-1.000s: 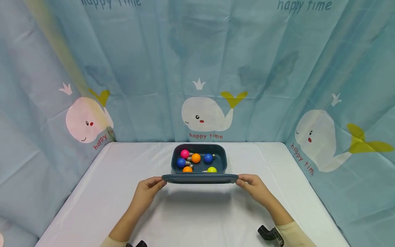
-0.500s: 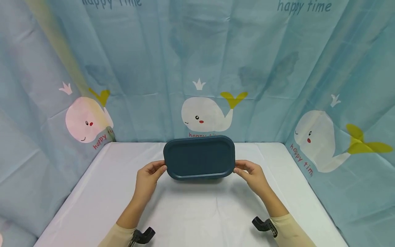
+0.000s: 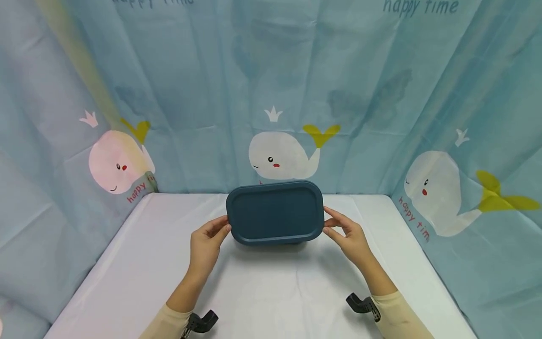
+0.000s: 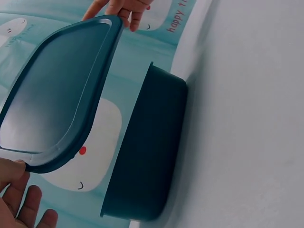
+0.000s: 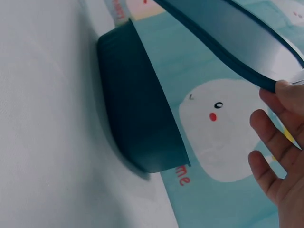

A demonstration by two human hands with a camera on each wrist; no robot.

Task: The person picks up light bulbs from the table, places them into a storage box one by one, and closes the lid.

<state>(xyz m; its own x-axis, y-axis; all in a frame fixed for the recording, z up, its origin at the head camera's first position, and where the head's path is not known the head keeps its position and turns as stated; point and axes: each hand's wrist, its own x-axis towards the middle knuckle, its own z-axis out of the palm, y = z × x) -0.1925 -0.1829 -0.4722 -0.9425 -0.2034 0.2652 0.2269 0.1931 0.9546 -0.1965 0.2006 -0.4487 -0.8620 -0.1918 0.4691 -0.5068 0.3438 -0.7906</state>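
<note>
A dark teal lid [image 3: 275,213], rectangular with rounded corners, is held up in the head view with its flat face tilted toward me. My left hand [image 3: 205,245] pinches its left end between thumb and fingers. At the other end, my right hand [image 3: 349,240] pinches the right edge with thumb and fingertips. Both wrist views show the matching deep box [image 4: 145,147] standing on the table below the lid, apart from it. From the head, the lid covers almost all of the box. The inside of the box is hidden in every view.
A white-covered table [image 3: 271,292] spreads around the box. Behind and at both sides hangs a light blue curtain [image 3: 195,94] printed with whales. A black wrist mount [image 3: 202,322] is strapped to each forearm.
The lid, seen edge-on in front of the box one second ago, has been tilted up and moved farther away. It now hides the box and the coloured light bulbs seen inside it.
</note>
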